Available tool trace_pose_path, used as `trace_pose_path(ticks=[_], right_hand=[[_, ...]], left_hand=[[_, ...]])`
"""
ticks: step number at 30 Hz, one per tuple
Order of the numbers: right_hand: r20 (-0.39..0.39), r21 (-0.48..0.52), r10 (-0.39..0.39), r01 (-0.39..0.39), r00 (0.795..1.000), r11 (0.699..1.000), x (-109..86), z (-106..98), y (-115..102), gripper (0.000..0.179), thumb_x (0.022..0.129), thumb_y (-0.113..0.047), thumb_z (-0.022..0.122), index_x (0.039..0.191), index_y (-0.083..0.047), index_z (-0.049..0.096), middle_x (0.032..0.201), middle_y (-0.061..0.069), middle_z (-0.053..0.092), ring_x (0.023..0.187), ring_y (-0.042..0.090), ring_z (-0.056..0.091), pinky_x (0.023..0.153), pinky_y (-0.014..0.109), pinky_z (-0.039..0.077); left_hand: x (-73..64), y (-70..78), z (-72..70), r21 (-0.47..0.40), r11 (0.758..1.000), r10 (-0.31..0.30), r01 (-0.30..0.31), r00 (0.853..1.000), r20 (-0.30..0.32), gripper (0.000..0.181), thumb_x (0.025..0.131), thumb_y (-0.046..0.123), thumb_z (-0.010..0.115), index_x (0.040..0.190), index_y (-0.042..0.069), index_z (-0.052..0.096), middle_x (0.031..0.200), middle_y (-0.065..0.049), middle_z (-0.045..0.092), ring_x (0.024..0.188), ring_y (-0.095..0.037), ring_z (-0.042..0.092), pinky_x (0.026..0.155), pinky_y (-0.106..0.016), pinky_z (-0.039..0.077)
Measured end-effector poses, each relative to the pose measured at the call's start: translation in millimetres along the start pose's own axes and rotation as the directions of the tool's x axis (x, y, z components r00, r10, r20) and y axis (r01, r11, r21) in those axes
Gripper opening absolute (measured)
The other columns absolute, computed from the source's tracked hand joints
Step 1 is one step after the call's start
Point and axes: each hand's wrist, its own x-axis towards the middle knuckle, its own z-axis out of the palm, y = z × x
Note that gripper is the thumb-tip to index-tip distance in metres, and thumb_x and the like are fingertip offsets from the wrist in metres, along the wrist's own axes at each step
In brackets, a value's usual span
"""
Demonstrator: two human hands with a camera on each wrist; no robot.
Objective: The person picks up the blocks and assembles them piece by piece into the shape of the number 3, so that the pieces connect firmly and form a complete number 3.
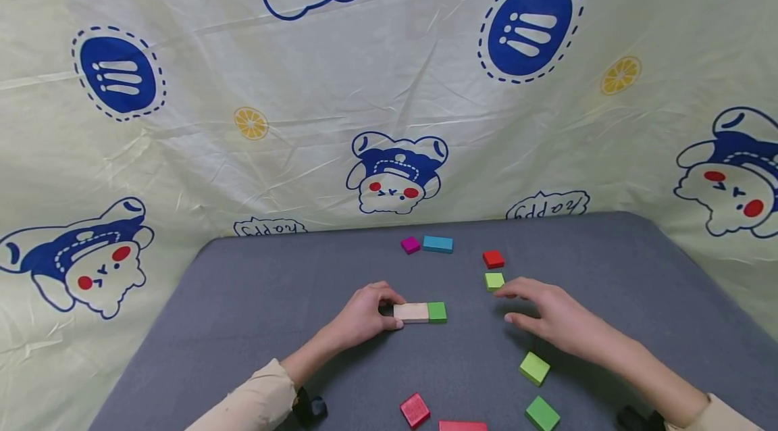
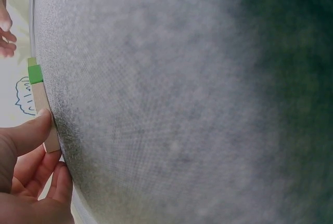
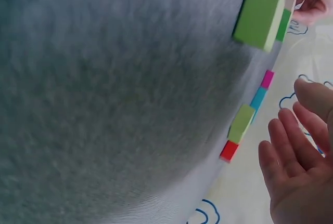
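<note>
The left hand (image 1: pixel 369 313) is gripping the left end of a pale block (image 1: pixel 411 313), thumb on the near side and fingertips opposite. The block is lying on the grey tabletop (image 1: pixel 243 296), left of the right hand, its right end meeting a green block (image 1: pixel 437 312) flush, their long edges running in line. The right hand (image 1: pixel 556 316) is hovering with thumb and fingers parted, holding nothing; in the head view its fingertips are appearing just beside a lime block (image 1: pixel 494 282), whether touching cannot be told. A strip of tabletop is separating this hand from the green block, leaving lateral room. Behind the lime block a red block (image 1: pixel 494 259) is sitting near; a magenta block (image 1: pixel 410 245) and a blue block (image 1: pixel 437 244) are lying close to the far table edge, where the patterned sheet (image 1: pixel 304 80) is hanging. Toward the viewer, a second lime block (image 1: pixel 535 368), a second green block (image 1: pixel 543 413) and a pinkish-red block (image 1: pixel 415 411) are resting well apart from the gripped piece. Wide margins of tabletop are extending to both slanting side edges.
</note>
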Motion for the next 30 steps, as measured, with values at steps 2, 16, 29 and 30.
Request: trace_pose_path(ticks=[2, 16, 29, 30], right_hand=[[-0.022, -0.007, 0.000, 0.000, 1.000, 1.000, 3.7, 1.1, 4.0, 0.037, 0.087, -0.014, 0.075, 0.123, -0.016, 0.065, 0.120, -0.007, 0.062, 0.112, 0.020, 0.059, 0.091, 0.046, 0.048], [-0.021, -0.013, -0.016, 0.016, 1.000, 1.000, 27.6, 4.5, 31.4, 0.043, 0.087, -0.007, 0.075, 0.128, -0.008, 0.062, 0.127, 0.007, 0.061, 0.120, 0.032, 0.055, 0.096, 0.054, 0.043], [0.063, 0.007, 0.021, -0.022, 0.998, 1.000, 44.6, 2.7, 44.5, 0.039, 0.088, -0.005, 0.072, 0.126, -0.005, 0.063, 0.123, 0.013, 0.062, 0.113, 0.033, 0.058, 0.091, 0.052, 0.047], [0.067, 0.010, 0.021, -0.022, 0.998, 1.000, 45.3, 2.6, 44.9, 0.039, 0.087, -0.005, 0.072, 0.125, -0.004, 0.063, 0.122, 0.013, 0.063, 0.111, 0.032, 0.059, 0.090, 0.051, 0.048]], left_hand=[[-0.1, 0.0, -0.2, -0.002, 1.000, -0.001, 0.001, 1.000, -0.003, 0.024, 0.083, 0.013, 0.079, 0.106, 0.011, 0.074, 0.097, 0.006, 0.059, 0.092, -0.015, 0.054, 0.084, -0.031, 0.044], [-1.0, -1.2, 0.1, -0.012, 1.000, 0.004, -0.004, 1.000, -0.008, 0.024, 0.083, 0.012, 0.079, 0.107, 0.011, 0.074, 0.097, 0.006, 0.060, 0.093, -0.014, 0.054, 0.086, -0.032, 0.044], [-1.1, -0.4, -0.4, -0.023, 1.000, 0.000, 0.000, 1.000, -0.005, 0.024, 0.083, 0.013, 0.079, 0.106, 0.012, 0.074, 0.098, 0.006, 0.060, 0.094, -0.015, 0.054, 0.086, -0.032, 0.044], [-1.0, -0.3, -0.4, -0.024, 1.000, -0.001, 0.001, 1.000, -0.004, 0.024, 0.083, 0.013, 0.079, 0.106, 0.012, 0.074, 0.098, 0.006, 0.060, 0.094, -0.015, 0.054, 0.086, -0.032, 0.044]])
